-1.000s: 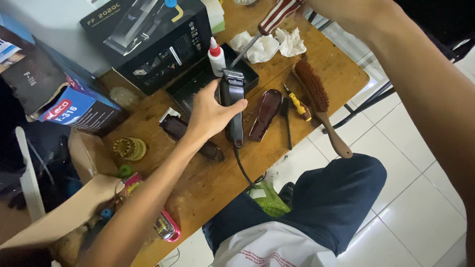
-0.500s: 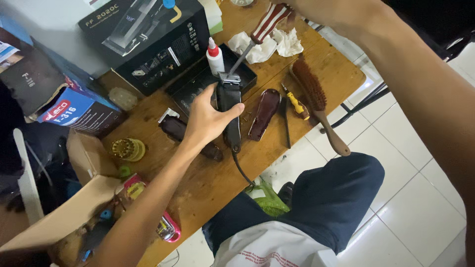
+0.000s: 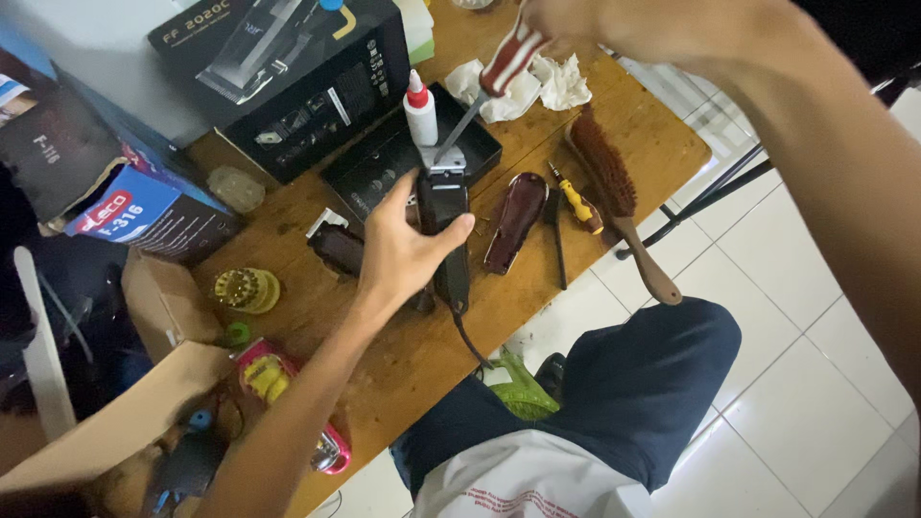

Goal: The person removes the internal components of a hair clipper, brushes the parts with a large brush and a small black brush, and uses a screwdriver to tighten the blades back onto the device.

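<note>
A black corded hair clipper [image 3: 444, 225] lies lengthwise on a wooden bench [image 3: 662, 144], blade end pointing away from the person, its dark cord trailing off the near edge. The left hand [image 3: 403, 251] grips the clipper's body from the left side, thumb across the top. A screwdriver [image 3: 484, 91] with a red-and-white striped handle slants down from the right hand [image 3: 566, 19] at the top of the frame, its metal shaft angled so that the tip meets the silver blade [image 3: 443, 158] at the clipper's head. The handle sits in the fist; the shaft is bare and bright against a black tray [image 3: 384, 163] behind it.
</note>
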